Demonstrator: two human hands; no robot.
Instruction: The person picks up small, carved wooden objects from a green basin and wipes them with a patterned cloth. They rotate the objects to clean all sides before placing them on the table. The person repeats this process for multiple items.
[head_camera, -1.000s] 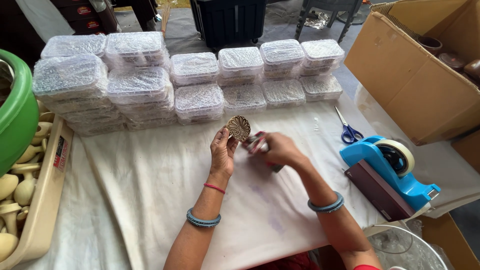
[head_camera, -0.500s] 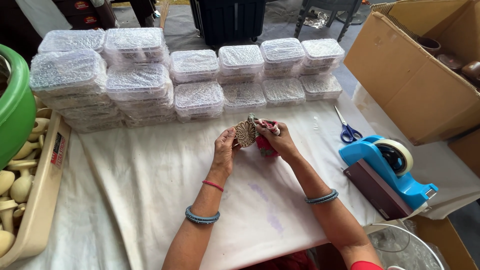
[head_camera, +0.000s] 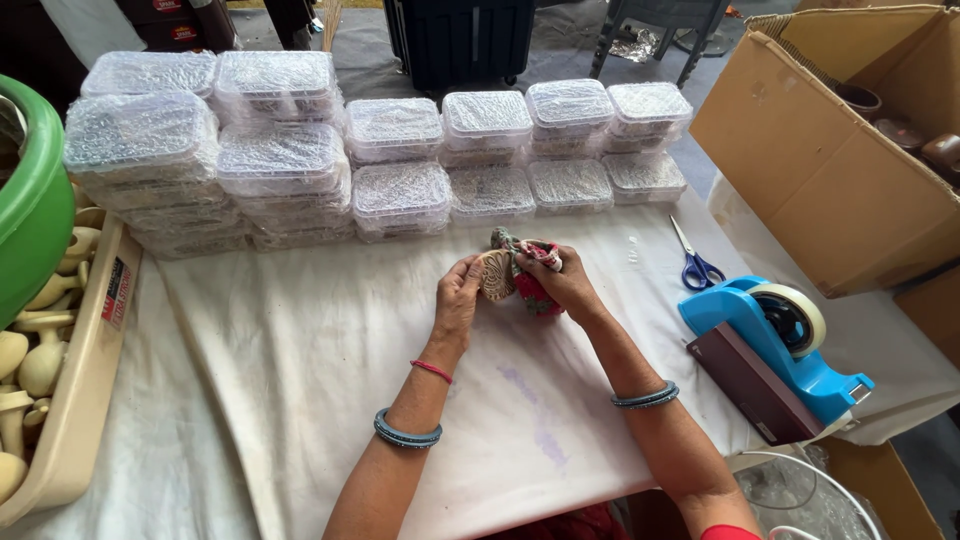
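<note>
One round patterned disc (head_camera: 496, 275), pinched upright in my left hand (head_camera: 458, 300). One red-and-green cloth bundle (head_camera: 533, 275), gripped in my right hand (head_camera: 570, 285), touching the disc; both held above the white-covered bench (head_camera: 300, 380). Stacked clear lidded boxes (head_camera: 400, 190) behind: exact count unclear. One pair of blue scissors (head_camera: 695, 262). One blue tape dispenser (head_camera: 775, 340). One cardboard box (head_camera: 830, 190), right.
</note>
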